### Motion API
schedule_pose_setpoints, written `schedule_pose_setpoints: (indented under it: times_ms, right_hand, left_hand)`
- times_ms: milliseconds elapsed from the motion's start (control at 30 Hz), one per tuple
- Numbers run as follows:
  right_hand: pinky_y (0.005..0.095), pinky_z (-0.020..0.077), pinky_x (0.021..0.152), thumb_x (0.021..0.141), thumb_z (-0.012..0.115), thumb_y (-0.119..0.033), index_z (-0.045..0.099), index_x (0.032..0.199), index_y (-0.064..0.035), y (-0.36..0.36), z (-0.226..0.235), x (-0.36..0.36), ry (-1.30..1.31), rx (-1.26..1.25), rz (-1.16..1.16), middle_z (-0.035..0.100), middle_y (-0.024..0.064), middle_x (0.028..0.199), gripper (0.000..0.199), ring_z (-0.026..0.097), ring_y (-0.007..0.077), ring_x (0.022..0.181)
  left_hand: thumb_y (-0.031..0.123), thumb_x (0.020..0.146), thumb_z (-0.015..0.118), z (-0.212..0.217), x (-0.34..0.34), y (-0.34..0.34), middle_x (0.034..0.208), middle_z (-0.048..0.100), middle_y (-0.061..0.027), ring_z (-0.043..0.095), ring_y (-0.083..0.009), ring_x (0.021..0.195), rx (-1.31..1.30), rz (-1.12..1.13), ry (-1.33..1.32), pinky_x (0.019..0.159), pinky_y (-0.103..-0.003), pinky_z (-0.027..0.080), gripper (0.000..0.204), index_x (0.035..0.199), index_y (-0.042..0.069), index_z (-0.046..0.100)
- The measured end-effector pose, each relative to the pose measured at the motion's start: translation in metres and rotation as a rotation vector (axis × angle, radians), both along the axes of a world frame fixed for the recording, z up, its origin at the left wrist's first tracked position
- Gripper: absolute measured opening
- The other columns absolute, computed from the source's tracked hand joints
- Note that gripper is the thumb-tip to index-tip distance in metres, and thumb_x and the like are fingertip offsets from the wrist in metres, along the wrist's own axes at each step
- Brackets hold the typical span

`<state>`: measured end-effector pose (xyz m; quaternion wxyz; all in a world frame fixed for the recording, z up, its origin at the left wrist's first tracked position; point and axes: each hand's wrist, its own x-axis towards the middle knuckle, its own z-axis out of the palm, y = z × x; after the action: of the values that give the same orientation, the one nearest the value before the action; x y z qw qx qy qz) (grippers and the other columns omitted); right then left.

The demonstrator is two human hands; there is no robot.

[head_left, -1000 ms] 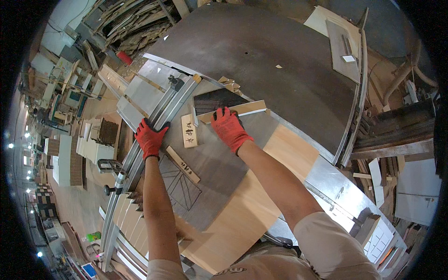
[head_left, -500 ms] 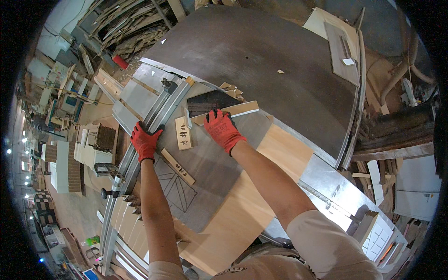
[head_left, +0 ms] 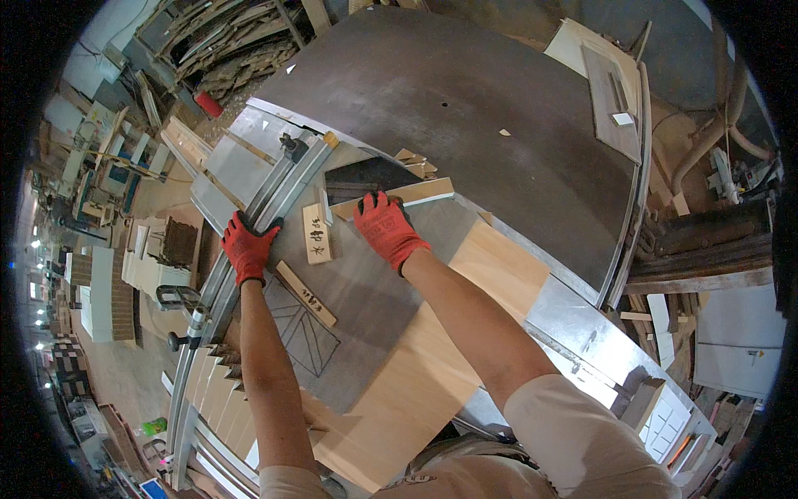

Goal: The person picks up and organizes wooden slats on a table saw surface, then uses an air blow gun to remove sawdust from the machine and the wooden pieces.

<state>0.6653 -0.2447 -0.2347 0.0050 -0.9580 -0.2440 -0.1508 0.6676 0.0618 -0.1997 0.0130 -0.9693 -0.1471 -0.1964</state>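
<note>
Both my hands wear red gloves. My left hand (head_left: pixel 248 249) grips the long metal fence rail (head_left: pixel 278 187) of a sliding table saw. My right hand (head_left: pixel 386 226) presses flat on a grey panel (head_left: pixel 366 299) lying on a pale wooden board (head_left: pixel 432 358). Its fingertips reach a narrow pale strip (head_left: pixel 416 193) at the panel's far edge. Two small wooden blocks with markings lie between my hands: an upright one (head_left: pixel 316 234) and a slanted one (head_left: pixel 306 293). Pencil lines are drawn on the grey panel near my left forearm.
A large dark curved tabletop (head_left: pixel 465 108) stretches beyond the panel, with a few offcuts (head_left: pixel 416 158) near its edge. Metal saw table surfaces (head_left: pixel 573 324) lie to the right. Stacked boards and scrap wood (head_left: pixel 224 50) fill the back left. A workshop floor with shelving is at the left.
Both hands have moved forward, away from me, pushing the panel and fence along the saw table. The small blocks travelled with them.
</note>
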Motion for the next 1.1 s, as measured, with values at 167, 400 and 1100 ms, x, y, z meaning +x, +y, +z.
schedule_pose_setpoints:
  times_ms: [167,400,1100]
  right_hand:
    - [0.0623,0.0506,0.081,0.093,0.051,-0.019,0.060,0.126,-0.0089,-0.001,-0.006,0.004,-0.008,0.038,0.020,0.058,0.0240,0.126,0.036,0.056,0.0468,0.113]
    - [0.0608,0.0507,0.082,0.093,0.051,-0.019,0.060,0.126,-0.0085,-0.004,-0.001,0.000,-0.012,0.004,0.016,0.058,0.0238,0.126,0.035,0.056,0.0448,0.113]
    - [0.0525,0.0531,0.084,0.090,0.056,-0.019,0.058,0.127,-0.0090,-0.005,0.010,-0.007,-0.009,-0.059,-0.013,0.058,0.0205,0.126,0.039,0.057,0.0403,0.114]
  left_hand:
    - [0.062,0.057,0.083,-0.002,0.000,-0.001,0.128,0.057,-0.0146,0.053,-0.0336,0.119,0.037,-0.006,-0.039,0.100,-0.047,0.040,0.107,0.137,0.002,0.045]
    - [0.061,0.056,0.084,0.003,-0.003,-0.008,0.122,0.060,-0.0141,0.055,-0.0338,0.115,0.052,-0.013,-0.071,0.097,-0.047,0.042,0.104,0.134,0.003,0.047]
    - [0.065,0.059,0.081,0.001,-0.006,-0.004,0.129,0.057,-0.0156,0.053,-0.0339,0.119,0.002,-0.019,-0.046,0.101,-0.049,0.040,0.107,0.137,0.003,0.045]
